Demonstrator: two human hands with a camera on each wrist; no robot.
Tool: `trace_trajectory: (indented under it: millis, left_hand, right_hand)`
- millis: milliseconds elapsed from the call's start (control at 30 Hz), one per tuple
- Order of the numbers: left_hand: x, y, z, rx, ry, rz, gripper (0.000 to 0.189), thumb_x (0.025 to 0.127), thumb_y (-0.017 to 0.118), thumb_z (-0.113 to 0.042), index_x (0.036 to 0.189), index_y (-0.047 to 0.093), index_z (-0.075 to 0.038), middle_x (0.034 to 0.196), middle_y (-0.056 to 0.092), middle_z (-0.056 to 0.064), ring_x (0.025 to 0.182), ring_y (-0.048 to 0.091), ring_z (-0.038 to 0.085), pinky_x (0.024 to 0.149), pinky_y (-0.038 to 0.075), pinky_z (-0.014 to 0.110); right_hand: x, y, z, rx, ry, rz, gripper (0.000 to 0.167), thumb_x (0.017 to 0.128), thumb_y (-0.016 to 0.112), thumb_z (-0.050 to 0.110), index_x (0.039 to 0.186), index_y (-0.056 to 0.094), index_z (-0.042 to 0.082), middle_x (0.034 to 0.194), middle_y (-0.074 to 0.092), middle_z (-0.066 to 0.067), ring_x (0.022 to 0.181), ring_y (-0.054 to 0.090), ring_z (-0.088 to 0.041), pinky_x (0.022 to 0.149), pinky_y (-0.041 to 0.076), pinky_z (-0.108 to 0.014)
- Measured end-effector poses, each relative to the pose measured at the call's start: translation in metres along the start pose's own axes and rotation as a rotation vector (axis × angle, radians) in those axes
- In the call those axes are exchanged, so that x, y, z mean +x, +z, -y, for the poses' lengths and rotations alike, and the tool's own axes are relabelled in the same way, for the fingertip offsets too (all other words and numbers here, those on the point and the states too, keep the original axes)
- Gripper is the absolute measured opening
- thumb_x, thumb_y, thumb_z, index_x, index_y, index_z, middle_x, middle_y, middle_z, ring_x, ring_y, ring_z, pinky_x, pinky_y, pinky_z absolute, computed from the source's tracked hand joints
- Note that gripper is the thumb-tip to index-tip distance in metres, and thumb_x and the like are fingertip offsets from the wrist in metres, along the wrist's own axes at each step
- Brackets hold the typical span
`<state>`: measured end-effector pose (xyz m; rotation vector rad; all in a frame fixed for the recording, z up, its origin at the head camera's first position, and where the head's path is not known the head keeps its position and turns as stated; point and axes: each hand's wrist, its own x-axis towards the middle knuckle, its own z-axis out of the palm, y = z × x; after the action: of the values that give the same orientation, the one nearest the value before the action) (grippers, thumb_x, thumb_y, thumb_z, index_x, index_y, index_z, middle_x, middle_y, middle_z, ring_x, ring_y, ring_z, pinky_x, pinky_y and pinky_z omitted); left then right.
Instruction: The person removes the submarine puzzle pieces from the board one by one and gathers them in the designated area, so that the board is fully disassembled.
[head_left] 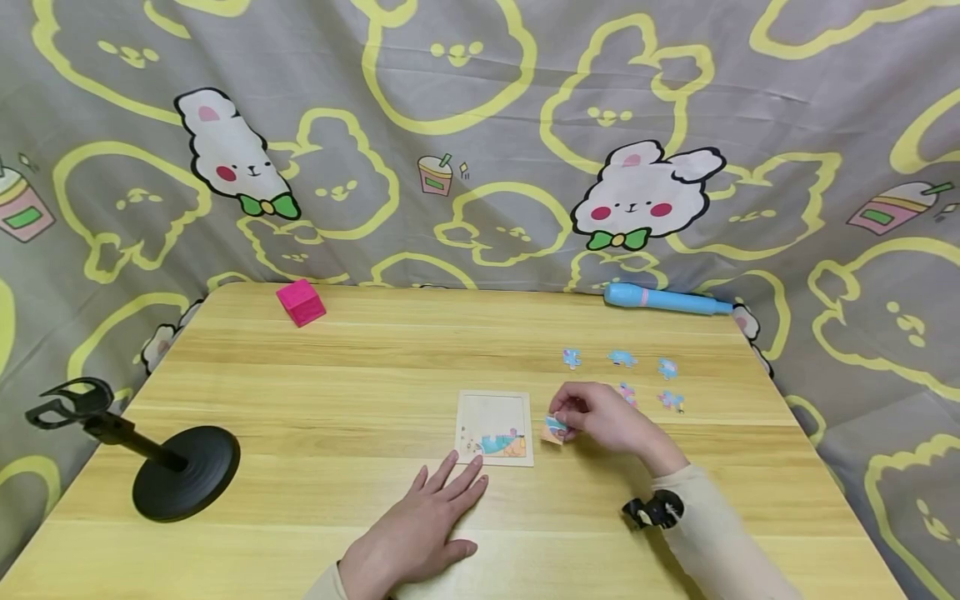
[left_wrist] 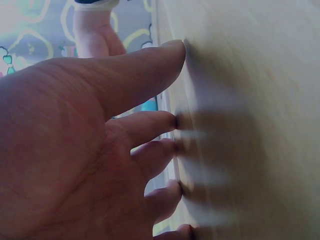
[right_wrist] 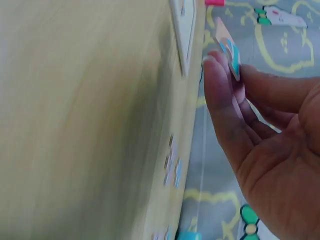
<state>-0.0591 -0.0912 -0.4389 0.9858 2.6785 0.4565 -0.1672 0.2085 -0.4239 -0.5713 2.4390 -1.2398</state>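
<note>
My right hand (head_left: 600, 417) pinches a puzzle piece (head_left: 554, 429) between thumb and fingers, just right of the puzzle frame (head_left: 529, 429). In the right wrist view the piece (right_wrist: 229, 47) is coloured peach and blue and is held off the table. The pale frame lies flat, with several joined pieces (head_left: 502, 444) along its bottom and a bare backing above them. My left hand (head_left: 420, 529) lies with spread fingers at the frame's lower left edge. In the left wrist view its fingertips (left_wrist: 169, 120) touch down on the surface.
Loose puzzle pieces (head_left: 622, 357) lie beyond and right of my right hand. At the table's back edge are a blue pen-shaped object (head_left: 667, 300) and a pink block (head_left: 302, 302). A black stand (head_left: 186, 472) occupies the left side. A patterned curtain (head_left: 480, 150) hangs behind.
</note>
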Motion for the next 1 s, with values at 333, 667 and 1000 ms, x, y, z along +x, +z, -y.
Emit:
trace_trajectory:
  millis: [333,667,1000]
  left_hand:
    - [0.0,0.001,0.001,-0.013,-0.009,-0.002,0.073,0.088,0.071,-0.039,0.149,0.044,-0.011,0.161,0.024,0.003,0.146,0.019,0.034,0.108,0.028,0.06]
    - [-0.002,-0.002,-0.001,-0.032,-0.006,0.001,0.072,0.089,0.071,-0.037,0.149,0.043,-0.01,0.16,0.025,0.003,0.145,0.019,0.034,0.108,0.028,0.06]
    - [-0.002,-0.001,0.0,-0.029,0.001,-0.007,0.073,0.088,0.071,-0.038,0.149,0.043,-0.01,0.16,0.025,0.004,0.145,0.019,0.035,0.108,0.028,0.06]
  right_hand:
    - [-0.011,-0.015,-0.019,-0.158,0.023,0.007,0.012,0.097,0.056,0.0,0.094,0.065,0.007,0.08,0.061,0.0,0.073,0.056,-0.017,0.064,0.048,-0.028]
    - [-0.01,-0.014,-0.026,-0.208,0.05,-0.027,0.011,0.095,0.058,-0.001,0.092,0.063,0.008,0.079,0.058,0.001,0.073,0.051,-0.015,0.066,0.044,-0.029]
    - [-0.009,-0.013,-0.025,-0.265,0.049,-0.064,0.004,0.096,0.061,0.006,0.098,0.065,0.006,0.084,0.058,0.003,0.076,0.052,-0.015,0.07,0.046,-0.032]
